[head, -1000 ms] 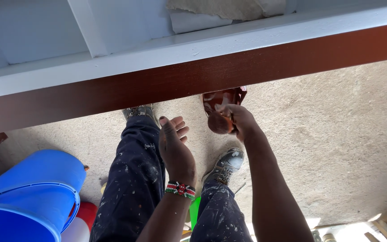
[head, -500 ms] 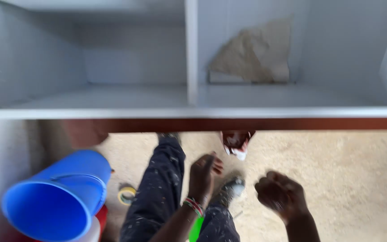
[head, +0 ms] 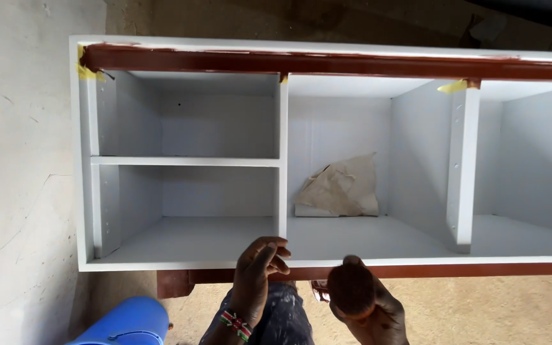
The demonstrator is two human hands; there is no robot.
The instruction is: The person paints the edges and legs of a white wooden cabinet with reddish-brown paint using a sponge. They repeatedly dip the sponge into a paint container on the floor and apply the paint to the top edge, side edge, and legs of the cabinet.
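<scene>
Standing against a rough grey wall (head: 14, 191), a white cabinet (head: 276, 160) with open compartments serves as the landmark for all items listed. Left hand (head: 258, 271): raised at the cabinet's lower front edge, just left of the central upright; fingers loosely curled with narrow gaps, tips touching or nearly touching the edge, holding nothing; a beaded wristband (head: 236, 324) sits on the wrist below. Right hand (head: 362, 300): just below the same edge, right of the left hand, closed into a fist around something dark; whether it grips a cloth or pad cannot be told. Reddish-brown trim (head: 301, 62) runs along the cabinet's top edge, and a like band (head: 455, 270) along the underside of its bottom edge. Yellow tape scraps (head: 88, 71) cling at the upper left corner. Crumpled brown paper (head: 341, 188) leans at the back of the middle compartment. Blue bucket (head: 126, 322) lies below the cabinet's left end, beside paint-spattered dark trousers (head: 289, 319).
</scene>
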